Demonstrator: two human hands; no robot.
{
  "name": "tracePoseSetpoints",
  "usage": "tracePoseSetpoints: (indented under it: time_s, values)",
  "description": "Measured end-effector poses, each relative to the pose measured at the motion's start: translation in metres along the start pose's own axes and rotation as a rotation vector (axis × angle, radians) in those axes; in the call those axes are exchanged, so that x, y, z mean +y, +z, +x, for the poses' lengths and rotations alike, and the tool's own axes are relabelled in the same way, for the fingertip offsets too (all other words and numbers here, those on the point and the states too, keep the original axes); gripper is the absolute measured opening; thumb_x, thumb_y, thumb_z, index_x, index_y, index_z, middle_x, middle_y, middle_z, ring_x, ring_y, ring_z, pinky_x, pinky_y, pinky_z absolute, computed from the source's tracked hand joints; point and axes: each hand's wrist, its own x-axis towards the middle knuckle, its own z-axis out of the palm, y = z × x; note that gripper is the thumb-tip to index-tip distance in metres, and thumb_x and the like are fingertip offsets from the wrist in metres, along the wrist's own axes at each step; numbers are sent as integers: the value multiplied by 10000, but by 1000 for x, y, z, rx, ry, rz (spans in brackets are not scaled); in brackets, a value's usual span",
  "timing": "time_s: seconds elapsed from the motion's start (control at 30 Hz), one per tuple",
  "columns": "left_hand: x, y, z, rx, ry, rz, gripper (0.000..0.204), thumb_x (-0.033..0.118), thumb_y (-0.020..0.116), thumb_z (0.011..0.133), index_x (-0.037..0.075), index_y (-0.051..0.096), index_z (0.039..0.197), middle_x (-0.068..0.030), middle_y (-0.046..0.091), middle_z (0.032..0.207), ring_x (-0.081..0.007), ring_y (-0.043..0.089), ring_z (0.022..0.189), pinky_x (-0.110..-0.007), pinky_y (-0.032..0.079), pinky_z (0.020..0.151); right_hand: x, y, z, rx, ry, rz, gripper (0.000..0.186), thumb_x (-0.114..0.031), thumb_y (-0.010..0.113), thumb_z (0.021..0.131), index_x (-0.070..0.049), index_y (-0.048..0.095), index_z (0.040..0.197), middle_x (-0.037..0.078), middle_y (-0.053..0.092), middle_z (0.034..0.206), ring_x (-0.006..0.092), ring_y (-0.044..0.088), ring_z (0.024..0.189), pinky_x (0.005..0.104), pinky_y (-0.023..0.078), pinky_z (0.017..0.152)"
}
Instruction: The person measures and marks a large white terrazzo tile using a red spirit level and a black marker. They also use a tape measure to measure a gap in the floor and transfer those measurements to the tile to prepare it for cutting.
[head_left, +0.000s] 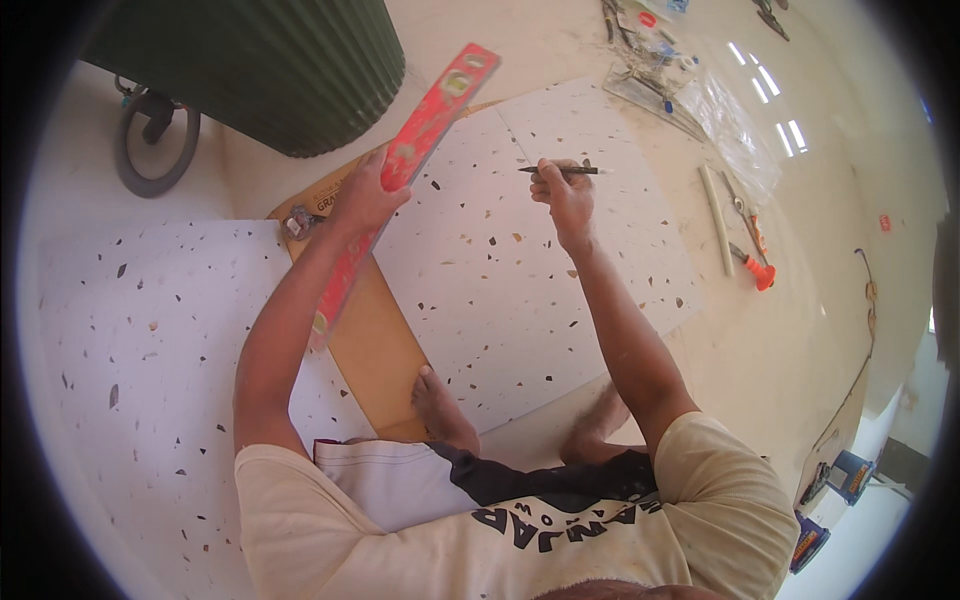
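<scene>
A long red spirit level [440, 110] slants across the left half of the view, with my left hand [368, 195] closed around its middle. It is held over the left edge of a white speckled tile [480, 290] and a brown cardboard sheet [370, 320]. My right hand [566, 200] pinches a black marker [585, 170], which points left above the tile's far part. A thin dark line [515, 135] runs on the tile just beyond the marker's tip. Both my bare feet are at the tile's near edge.
Another speckled slab [150, 350] lies at left. A dark green ribbed container [270, 70] stands at far left, near a grey ring-shaped object [157, 145]. At right lie an orange-handled tool [760, 273], a pale stick [717, 220] and clear plastic [735, 140]. Mixed tools [650, 90] are scattered at the back.
</scene>
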Motion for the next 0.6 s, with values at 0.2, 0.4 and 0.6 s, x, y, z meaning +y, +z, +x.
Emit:
tracePoseSetpoints:
  time_s: [0.2, 0.4, 0.6]
  values:
    - [17, 32, 76, -112, 139, 63, 709, 233, 750, 706, -52, 529, 1315, -243, 628, 1212, -363, 583, 1177, -402, 474, 1006, -7, -17, 3, 62, 8, 0, 250, -238, 655, 941, 5, 623, 988, 97, 664, 841, 146, 648, 736, 272, 555, 667]
    - [20, 75, 117, -208, 189, 55, 529, 232, 775, 684, -13, 621, 1127, -222, 658, 1140, -366, 615, 1114, -422, 506, 950, 5, -29, -3, 80, 33, 2, 254, -240, 655, 943, 7, 621, 993, 95, 662, 838, 142, 644, 725, 267, 553, 657]
    - [10, 110, 134, -235, 196, 128, 516, 263, 802, 677, -3, 626, 1082, -216, 655, 1118, -354, 619, 1100, -421, 508, 945, 15, -31, -7, 116, 63, -9, 237, -228, 653, 948, 5, 620, 978, 89, 654, 822, 135, 631, 695, 262, 545, 635]
